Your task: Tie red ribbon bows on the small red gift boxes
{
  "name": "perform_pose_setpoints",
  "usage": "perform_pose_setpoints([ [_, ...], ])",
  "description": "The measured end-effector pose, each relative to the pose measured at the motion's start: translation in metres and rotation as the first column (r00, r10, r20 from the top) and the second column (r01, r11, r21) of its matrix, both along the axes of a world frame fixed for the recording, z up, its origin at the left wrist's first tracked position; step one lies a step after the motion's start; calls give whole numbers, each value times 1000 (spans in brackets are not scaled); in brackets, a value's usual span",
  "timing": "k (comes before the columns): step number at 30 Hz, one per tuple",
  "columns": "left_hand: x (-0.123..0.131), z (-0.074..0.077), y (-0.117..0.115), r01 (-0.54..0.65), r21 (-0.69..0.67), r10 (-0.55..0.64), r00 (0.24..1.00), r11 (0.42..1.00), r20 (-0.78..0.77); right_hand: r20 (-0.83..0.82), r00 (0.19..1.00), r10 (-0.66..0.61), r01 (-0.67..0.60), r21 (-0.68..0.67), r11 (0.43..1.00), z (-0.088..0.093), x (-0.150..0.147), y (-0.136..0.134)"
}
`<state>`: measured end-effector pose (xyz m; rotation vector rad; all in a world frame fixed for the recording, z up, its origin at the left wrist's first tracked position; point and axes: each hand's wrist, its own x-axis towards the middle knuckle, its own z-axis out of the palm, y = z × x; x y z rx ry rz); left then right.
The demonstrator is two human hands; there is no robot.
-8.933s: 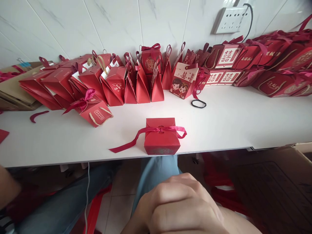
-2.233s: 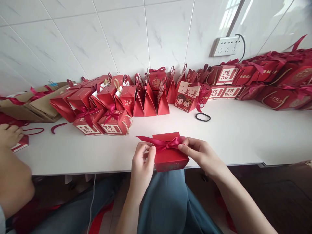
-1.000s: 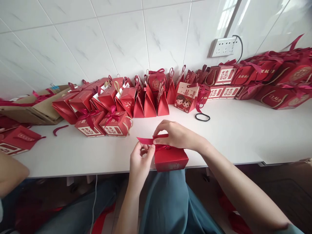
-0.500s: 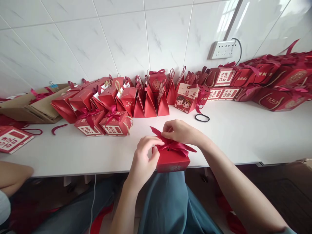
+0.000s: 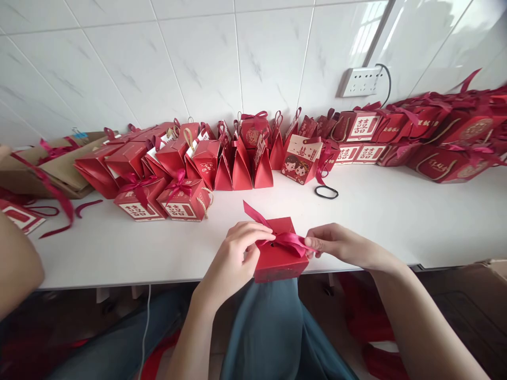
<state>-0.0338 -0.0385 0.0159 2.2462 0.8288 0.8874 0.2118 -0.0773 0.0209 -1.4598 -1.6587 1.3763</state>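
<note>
At the near edge of the tabletop, the left hand pinches the ribbon at its knot atop the red box while the right hand grips its right end, mid-tying; tightening likely calls for an even outward pull.

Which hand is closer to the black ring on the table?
The right. The right hand pinches the ribbon, just nearer the table edge than the black ring; the left hand holds the ribbon across the red box, farther off to the left.
</note>
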Motion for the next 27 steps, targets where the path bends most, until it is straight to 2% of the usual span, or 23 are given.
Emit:
perform_pose_setpoints([
  [4,-2,2,4,22,-21,-22,1000,1000,-7,-50,977,-209,214,98,972,6,-4,11],
  [7,-3,3,8,48,-16,-48,998,999,-35,-114,955,-275,291,160,943,11,-12,26],
  [10,-3,4,12,69,-32,-71,996,997,-55,-176,942,-285,316,185,931,13,-23,44],
  [14,-1,4,15,88,-65,-92,994,994,-61,-250,924,-289,330,138,934,10,-35,65],
  [19,3,5,18,101,-46,-105,991,994,-80,-203,947,-248,266,66,962,1,-43,82],
  [22,4,5,20,120,-37,-124,984,992,-125,-173,932,-319,341,118,933,0,-43,74],
  [24,4,4,21,119,-45,-123,985,992,-117,-118,894,-433,448,236,862,3,-41,58],
  [26,3,4,21,114,-60,-119,988,992,-100,12,850,-526,490,349,799,9,-38,34],
  [27,3,3,21,112,-69,-118,989,991,-92,102,846,-524,462,351,815,12,-37,21],
])
